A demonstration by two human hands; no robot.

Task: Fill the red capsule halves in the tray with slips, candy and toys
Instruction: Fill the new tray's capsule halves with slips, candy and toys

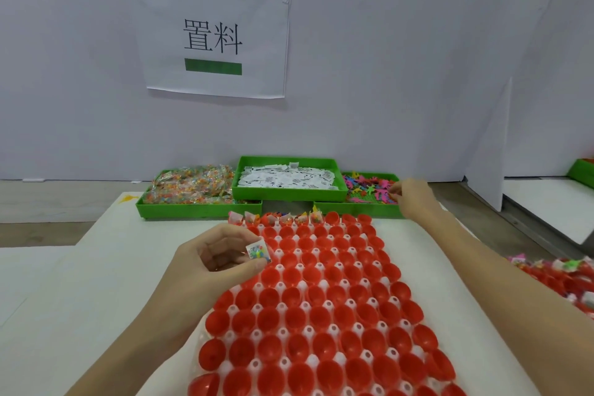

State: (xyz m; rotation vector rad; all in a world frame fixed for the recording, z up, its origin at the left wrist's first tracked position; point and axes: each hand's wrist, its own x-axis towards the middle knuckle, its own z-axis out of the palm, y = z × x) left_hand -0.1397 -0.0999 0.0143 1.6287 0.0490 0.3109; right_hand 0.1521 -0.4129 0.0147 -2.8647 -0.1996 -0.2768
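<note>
A clear tray (291,262) of several red capsule halves (321,309) fills the middle of the table. Only the far row's left capsules (273,219) hold slips, candy and toys. My left hand (215,259) hovers over the tray's left edge and pinches a small candy packet with a slip (258,251). My right hand (413,198) reaches into the green bin of colourful plastic toys (369,188) at the back right, fingers curled among the toys. Whether it holds one is hidden.
A green bin of candy packets (189,186) stands at the back left, a raised green bin of white paper slips (287,180) in the middle. Another tray with filled red capsules (559,273) lies at the right. A white wall with a paper sign (212,35) backs the table.
</note>
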